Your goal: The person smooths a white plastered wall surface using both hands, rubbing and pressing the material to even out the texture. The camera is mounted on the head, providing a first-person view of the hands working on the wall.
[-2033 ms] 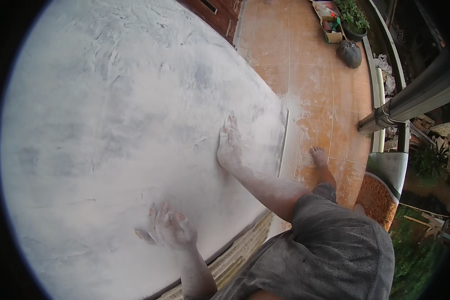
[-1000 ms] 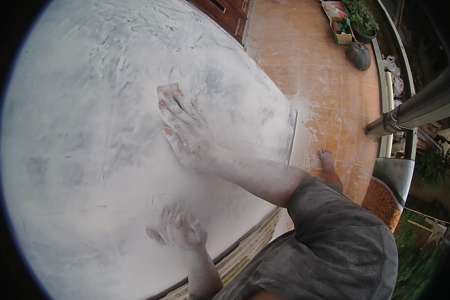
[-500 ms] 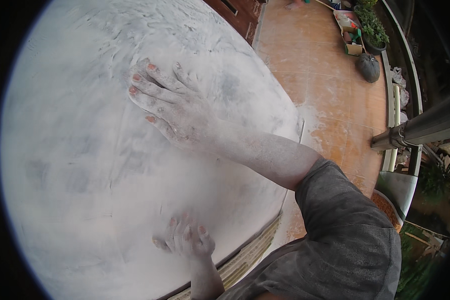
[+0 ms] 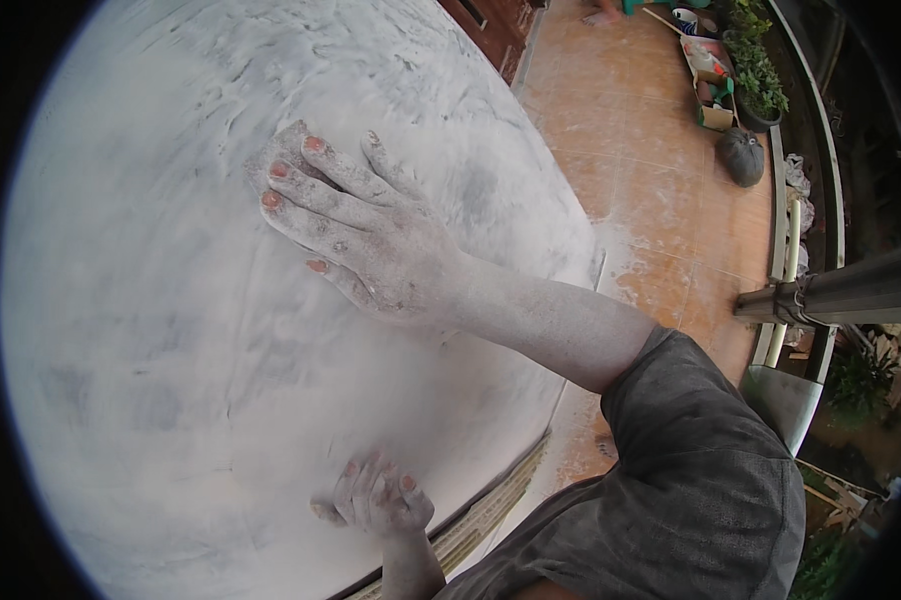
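A broad wall [image 4: 171,300] coated in whitish-grey plaster or filler, with dark smudges and streaks, fills the left and middle. My right hand [image 4: 371,230] lies flat against its upper part, white with dust. Under its fingertips it presses a flat grey piece, seemingly sandpaper [image 4: 289,138]; most of that piece is hidden by the fingers. Lower down, my left hand [image 4: 386,500], dusty too, rests at the wall near its lower edge. Its fingers are bent a little and apart, with nothing visible in them.
Orange floor tiles [image 4: 641,190], dusted white, run along the right. Beyond them are a cardboard box [image 4: 714,100], a dark bag [image 4: 742,157], potted plants [image 4: 761,85] and a metal post [image 4: 841,298]. A brown door or frame [image 4: 491,30] adjoins the wall. Someone's bare skin shows at the top [image 4: 601,17].
The view has shifted slightly. My right hand appears a little lower and farther right, and more of the grey sandpaper shows past its fingertips. My left hand has hardly moved.
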Action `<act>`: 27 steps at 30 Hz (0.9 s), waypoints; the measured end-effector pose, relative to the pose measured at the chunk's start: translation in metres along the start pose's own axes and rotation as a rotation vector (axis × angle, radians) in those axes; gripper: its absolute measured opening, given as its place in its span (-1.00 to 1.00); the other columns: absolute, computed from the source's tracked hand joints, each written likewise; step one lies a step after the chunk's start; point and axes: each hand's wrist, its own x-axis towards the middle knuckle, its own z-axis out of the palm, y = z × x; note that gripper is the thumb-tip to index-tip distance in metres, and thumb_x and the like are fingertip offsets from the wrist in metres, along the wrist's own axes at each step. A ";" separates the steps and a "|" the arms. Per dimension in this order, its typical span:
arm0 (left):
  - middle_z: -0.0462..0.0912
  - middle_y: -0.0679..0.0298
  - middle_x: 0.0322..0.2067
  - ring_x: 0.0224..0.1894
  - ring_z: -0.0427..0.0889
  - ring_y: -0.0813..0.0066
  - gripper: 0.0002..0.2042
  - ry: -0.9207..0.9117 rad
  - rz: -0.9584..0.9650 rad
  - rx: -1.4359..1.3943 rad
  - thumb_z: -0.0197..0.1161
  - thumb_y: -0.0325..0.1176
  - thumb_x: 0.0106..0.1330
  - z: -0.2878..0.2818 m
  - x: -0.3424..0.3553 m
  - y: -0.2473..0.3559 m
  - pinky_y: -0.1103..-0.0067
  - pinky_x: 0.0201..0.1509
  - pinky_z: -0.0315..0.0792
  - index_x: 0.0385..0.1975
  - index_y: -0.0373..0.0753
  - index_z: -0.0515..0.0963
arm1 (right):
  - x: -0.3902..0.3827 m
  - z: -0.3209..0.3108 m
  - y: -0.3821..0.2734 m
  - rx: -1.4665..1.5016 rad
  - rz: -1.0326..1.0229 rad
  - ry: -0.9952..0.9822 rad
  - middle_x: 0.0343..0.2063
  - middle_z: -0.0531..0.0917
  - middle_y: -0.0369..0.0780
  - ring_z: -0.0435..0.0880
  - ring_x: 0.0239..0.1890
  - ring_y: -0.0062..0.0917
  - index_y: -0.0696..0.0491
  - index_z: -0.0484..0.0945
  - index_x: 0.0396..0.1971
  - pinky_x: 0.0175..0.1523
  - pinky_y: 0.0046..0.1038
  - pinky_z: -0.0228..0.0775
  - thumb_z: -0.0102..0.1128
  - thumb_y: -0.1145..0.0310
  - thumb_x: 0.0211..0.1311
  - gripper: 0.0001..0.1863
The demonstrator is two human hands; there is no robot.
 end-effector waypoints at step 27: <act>0.78 0.41 -0.21 0.17 0.63 0.23 -0.79 0.025 0.047 0.000 0.11 -0.11 0.48 0.003 -0.005 -0.006 0.00 0.61 -0.13 -0.26 -0.05 0.61 | -0.057 0.011 0.004 0.052 0.606 0.203 0.59 0.06 0.01 -0.09 0.65 -0.10 0.20 0.12 0.55 0.65 -0.05 -0.29 -0.19 0.37 0.59 -0.40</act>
